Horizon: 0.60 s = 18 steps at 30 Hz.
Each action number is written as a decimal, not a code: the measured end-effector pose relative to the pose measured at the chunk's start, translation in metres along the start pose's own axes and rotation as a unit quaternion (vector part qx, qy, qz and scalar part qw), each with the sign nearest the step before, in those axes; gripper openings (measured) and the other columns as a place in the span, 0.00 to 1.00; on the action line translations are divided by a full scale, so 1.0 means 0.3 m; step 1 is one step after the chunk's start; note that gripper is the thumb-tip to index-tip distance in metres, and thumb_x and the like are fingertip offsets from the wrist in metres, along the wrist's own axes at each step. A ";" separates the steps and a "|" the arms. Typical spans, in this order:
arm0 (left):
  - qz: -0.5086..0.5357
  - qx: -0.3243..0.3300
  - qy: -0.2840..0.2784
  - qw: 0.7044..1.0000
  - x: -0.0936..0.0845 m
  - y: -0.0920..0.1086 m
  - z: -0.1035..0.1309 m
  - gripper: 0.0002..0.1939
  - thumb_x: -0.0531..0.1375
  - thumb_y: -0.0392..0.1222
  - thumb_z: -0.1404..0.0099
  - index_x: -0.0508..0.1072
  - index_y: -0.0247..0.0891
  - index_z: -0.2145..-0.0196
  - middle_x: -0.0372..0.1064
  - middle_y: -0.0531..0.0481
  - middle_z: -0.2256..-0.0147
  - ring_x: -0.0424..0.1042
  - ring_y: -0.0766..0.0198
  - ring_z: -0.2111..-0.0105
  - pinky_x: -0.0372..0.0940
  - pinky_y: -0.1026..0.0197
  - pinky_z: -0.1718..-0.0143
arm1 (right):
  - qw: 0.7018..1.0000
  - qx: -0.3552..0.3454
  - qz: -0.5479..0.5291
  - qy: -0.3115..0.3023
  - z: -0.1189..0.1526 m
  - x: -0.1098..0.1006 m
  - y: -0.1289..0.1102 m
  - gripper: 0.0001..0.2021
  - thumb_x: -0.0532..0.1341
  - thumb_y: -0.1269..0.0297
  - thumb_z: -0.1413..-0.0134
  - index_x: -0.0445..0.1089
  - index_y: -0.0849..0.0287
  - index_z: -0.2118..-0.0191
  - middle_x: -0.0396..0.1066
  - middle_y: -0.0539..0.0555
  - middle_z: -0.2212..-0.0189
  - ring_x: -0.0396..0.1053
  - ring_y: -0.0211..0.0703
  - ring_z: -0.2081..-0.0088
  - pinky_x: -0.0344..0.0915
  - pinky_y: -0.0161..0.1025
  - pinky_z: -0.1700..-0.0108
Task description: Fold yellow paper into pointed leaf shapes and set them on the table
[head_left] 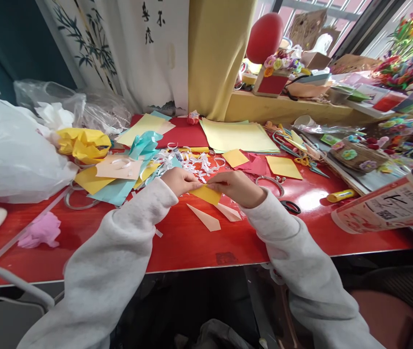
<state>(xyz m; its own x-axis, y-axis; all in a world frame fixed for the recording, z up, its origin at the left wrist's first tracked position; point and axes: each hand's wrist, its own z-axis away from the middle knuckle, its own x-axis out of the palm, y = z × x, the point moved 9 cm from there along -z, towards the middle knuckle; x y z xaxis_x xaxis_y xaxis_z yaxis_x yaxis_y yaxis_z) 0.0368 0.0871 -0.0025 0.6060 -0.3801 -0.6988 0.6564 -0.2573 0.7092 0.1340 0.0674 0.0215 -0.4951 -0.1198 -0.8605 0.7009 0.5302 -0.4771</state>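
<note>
yellow paper: partly behind fingers | cup: cut off right

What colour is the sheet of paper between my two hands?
Golden yellow; the sheet shows in the head view.

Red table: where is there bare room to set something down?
The red table is bare between the folded peach papers and its front edge, and between the black handles and tilted cup. It is crowded behind the left hand and right hand, with white scraps and stacked yellow sheets.
</note>
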 end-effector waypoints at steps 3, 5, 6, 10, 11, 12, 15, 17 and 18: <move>0.019 -0.005 -0.004 1.000 0.001 -0.004 -0.001 0.15 0.57 0.48 0.52 0.73 0.36 0.69 0.69 0.51 0.74 0.63 0.67 0.74 0.57 0.65 0.71 | 1.000 0.001 -0.017 -0.012 0.001 0.004 -0.001 0.09 0.54 0.68 0.51 0.70 0.62 0.68 0.71 0.52 0.72 0.64 0.33 0.72 0.57 0.32 0.69; 0.025 -0.001 -0.009 1.000 0.004 -0.002 -0.001 0.16 0.57 0.49 0.52 0.73 0.36 0.69 0.69 0.51 0.74 0.63 0.68 0.75 0.57 0.64 0.72 | 1.000 0.009 -0.008 -0.001 0.000 0.001 0.003 0.08 0.54 0.69 0.52 0.70 0.62 0.68 0.70 0.52 0.72 0.64 0.34 0.72 0.57 0.32 0.69; 0.025 0.001 -0.012 1.000 0.005 0.000 -0.001 0.17 0.57 0.50 0.52 0.73 0.36 0.69 0.68 0.51 0.74 0.63 0.68 0.75 0.56 0.64 0.72 | 1.000 0.013 -0.001 0.008 -0.002 -0.001 0.004 0.08 0.54 0.69 0.53 0.70 0.62 0.69 0.70 0.52 0.72 0.63 0.34 0.72 0.57 0.32 0.69; -0.001 -0.005 -0.016 1.000 0.008 -0.003 0.000 0.18 0.54 0.52 0.49 0.73 0.34 0.72 0.64 0.52 0.80 0.60 0.69 0.79 0.55 0.65 0.76 | 0.999 0.004 0.009 0.032 -0.007 -0.006 -0.002 0.07 0.55 0.70 0.53 0.70 0.62 0.69 0.70 0.52 0.72 0.64 0.34 0.71 0.57 0.32 0.68; -0.008 -0.008 -0.013 1.000 0.006 -0.004 0.001 0.17 0.54 0.51 0.49 0.73 0.34 0.73 0.64 0.52 0.80 0.59 0.70 0.80 0.55 0.65 0.76 | 0.999 0.001 0.008 0.031 -0.007 -0.004 -0.002 0.07 0.54 0.70 0.53 0.70 0.62 0.69 0.70 0.53 0.72 0.64 0.35 0.70 0.57 0.32 0.68; -0.011 -0.009 -0.007 1.000 0.002 -0.003 0.001 0.16 0.54 0.50 0.49 0.73 0.34 0.73 0.64 0.52 0.80 0.59 0.70 0.79 0.55 0.65 0.76 | 1.000 0.000 0.006 0.027 -0.007 -0.002 -0.001 0.08 0.54 0.70 0.52 0.70 0.62 0.69 0.70 0.53 0.72 0.64 0.35 0.70 0.57 0.33 0.68; -0.005 -0.006 0.011 1.000 -0.010 0.002 0.004 0.13 0.55 0.47 0.49 0.72 0.34 0.73 0.65 0.52 0.79 0.60 0.70 0.78 0.54 0.66 0.75 | 1.000 0.014 0.005 0.012 -0.006 0.005 0.013 0.09 0.53 0.68 0.51 0.70 0.62 0.69 0.70 0.53 0.73 0.64 0.34 0.72 0.57 0.32 0.69; 0.011 -0.006 0.004 1.000 -0.007 0.005 0.006 0.12 0.56 0.45 0.50 0.72 0.33 0.73 0.65 0.52 0.78 0.60 0.70 0.78 0.54 0.66 0.76 | 1.000 0.023 0.006 0.010 -0.006 0.004 0.018 0.09 0.53 0.69 0.51 0.71 0.62 0.70 0.70 0.53 0.74 0.63 0.34 0.73 0.56 0.32 0.70; 0.023 -0.006 -0.006 1.000 -0.001 0.006 0.007 0.12 0.57 0.44 0.50 0.72 0.33 0.73 0.65 0.52 0.78 0.60 0.71 0.78 0.54 0.67 0.76 | 1.000 0.024 0.007 0.014 -0.006 0.001 0.016 0.08 0.54 0.69 0.52 0.70 0.62 0.70 0.70 0.53 0.74 0.63 0.34 0.73 0.56 0.32 0.70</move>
<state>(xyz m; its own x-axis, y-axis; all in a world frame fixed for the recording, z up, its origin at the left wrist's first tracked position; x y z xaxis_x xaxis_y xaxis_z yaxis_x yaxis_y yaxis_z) 0.0368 0.0850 -0.0008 0.6304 -0.4018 -0.6642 0.6332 -0.2287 0.7394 0.1364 0.0715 0.0193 -0.4985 -0.0887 -0.8623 0.7315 0.4907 -0.4734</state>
